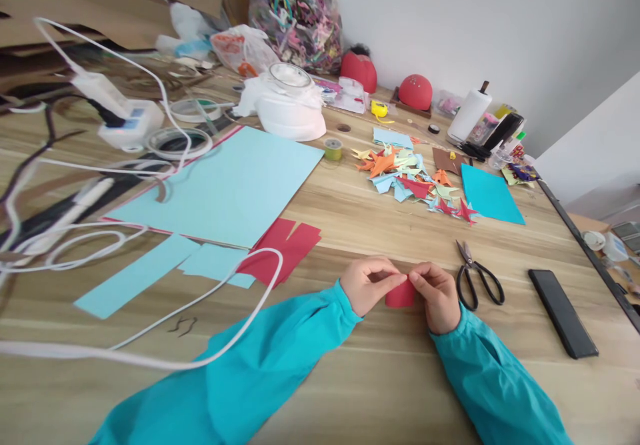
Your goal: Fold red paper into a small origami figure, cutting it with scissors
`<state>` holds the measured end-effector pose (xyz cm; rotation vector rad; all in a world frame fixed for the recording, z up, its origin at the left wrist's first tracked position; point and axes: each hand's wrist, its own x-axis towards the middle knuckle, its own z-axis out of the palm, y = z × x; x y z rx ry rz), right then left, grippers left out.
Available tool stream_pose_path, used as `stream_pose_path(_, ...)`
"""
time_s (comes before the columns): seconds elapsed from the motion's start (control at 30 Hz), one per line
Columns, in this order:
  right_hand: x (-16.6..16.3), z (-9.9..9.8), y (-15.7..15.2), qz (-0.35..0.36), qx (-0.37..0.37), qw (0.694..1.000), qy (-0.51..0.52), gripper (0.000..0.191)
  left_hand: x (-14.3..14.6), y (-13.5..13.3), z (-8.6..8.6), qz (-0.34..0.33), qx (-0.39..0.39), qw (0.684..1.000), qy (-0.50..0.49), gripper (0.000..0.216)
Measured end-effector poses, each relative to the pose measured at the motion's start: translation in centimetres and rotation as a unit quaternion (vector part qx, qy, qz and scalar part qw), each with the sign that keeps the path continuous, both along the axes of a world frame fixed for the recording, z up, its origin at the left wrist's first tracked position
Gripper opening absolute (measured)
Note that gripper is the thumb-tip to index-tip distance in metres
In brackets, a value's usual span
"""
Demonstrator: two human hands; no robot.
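Observation:
A small piece of red paper [399, 295] is pinched along its upper edge by both hands, low over the wooden table. My left hand [371, 283] grips its upper left, thumb and index finger pressed together. At the upper right corner, my right hand [436, 294] pinches it the same way. Whether the paper is folded I cannot tell. Scissors with black handles [475, 277] lie just right of my right hand, blades pointing away. Left of my left hand lie red paper sheets [286, 248], with light blue strips [137, 277] beside them.
Folded paper cranes [400, 171] in several colours are heaped farther back. A large light blue sheet [225, 185] lies at left, near a white cable [240, 338] that loops above my left sleeve. A phone [563, 313] lies at right, a bright blue paper stack [491, 193] behind the scissors.

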<state>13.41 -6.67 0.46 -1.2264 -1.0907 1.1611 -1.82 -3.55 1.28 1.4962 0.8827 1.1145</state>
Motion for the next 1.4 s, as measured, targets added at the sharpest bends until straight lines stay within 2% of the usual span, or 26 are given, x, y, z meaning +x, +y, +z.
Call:
stream_pose_path(0.1,0.04,0.10,0.08,0.004,0.004,1.000,-0.010,0.021,0.08,-0.12,0.06,-0.025,0.014,0.999,0.028,0.022)
stream_pose_path(0.27,0.03,0.03,0.34,-0.006,0.000,1.000,0.001,0.020,0.22,0.16,-0.57,0.031,0.020,0.998,0.051,0.037)
stream_pose_path(0.37,-0.04,0.02,0.41,-0.012,-0.009,1.000,0.000,0.021,0.26,0.21,-0.64,0.039,0.020,0.997,0.062,0.041)
stream_pose_path(0.53,-0.12,0.20,0.29,0.001,0.001,1.000,-0.014,0.022,0.39,-0.01,-0.21,-0.006,0.022,0.998,0.051,0.024)
stream_pose_path(0.6,-0.11,0.16,0.24,0.001,0.000,1.000,-0.013,0.021,0.41,-0.06,-0.20,-0.010,0.024,0.998,0.056,0.025)
stream_pose_path(0.9,-0.01,-0.14,0.57,-0.039,-0.056,0.993,0.098,0.023,0.27,0.10,-0.29,0.002,0.005,0.996,0.093,0.036)
stream_pose_path(1.13,-0.05,0.12,0.57,-0.053,-0.061,0.990,0.117,0.024,0.15,0.19,-0.36,-0.014,-0.021,0.993,0.117,0.040)
stream_pose_path(1.2,-0.02,0.06,0.50,-0.046,-0.050,0.992,0.105,0.023,0.17,0.08,-0.42,-0.017,-0.022,0.994,0.108,0.040)
stream_pose_path(1.33,-0.03,-0.07,0.24,-0.002,-0.017,0.998,0.068,0.019,0.15,-0.07,-0.31,-0.025,0.027,0.997,0.075,0.030)
stream_pose_path(1.4,-0.06,-0.14,0.15,0.005,-0.011,0.998,0.060,0.018,0.12,-0.07,-0.28,-0.024,0.044,0.996,0.080,0.033)
